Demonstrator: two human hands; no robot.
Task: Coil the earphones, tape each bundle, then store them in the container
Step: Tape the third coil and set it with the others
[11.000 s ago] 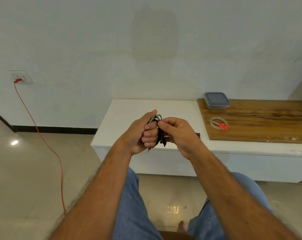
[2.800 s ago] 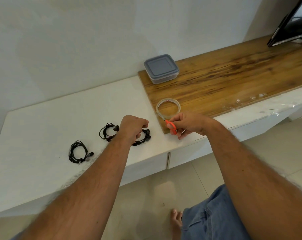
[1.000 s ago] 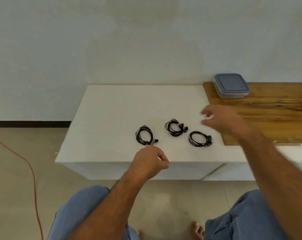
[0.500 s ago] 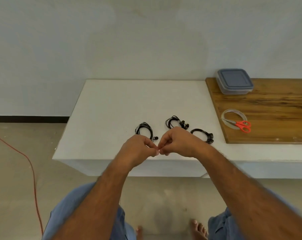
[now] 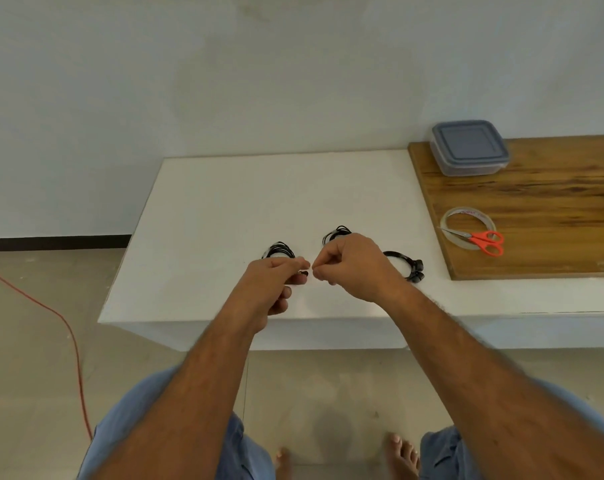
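Both hands pinch something tiny, too small to tell, fingers [image 5: 305, 264] almost touching. The left hand [image 5: 276, 282] hovers nearest the leftmost black coiled earphone bundle [image 5: 279, 251] on the white desk [image 5: 207, 220].

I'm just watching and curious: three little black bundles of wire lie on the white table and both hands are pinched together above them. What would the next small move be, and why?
Probably lowering the pinched fingers onto the left bundle to wrap it. The left hand and right hand meet fingertip to fingertip, seemingly holding something tiny I cannot make out, perhaps tape. The tape roll and scissors lie aside, and the container is lidded.
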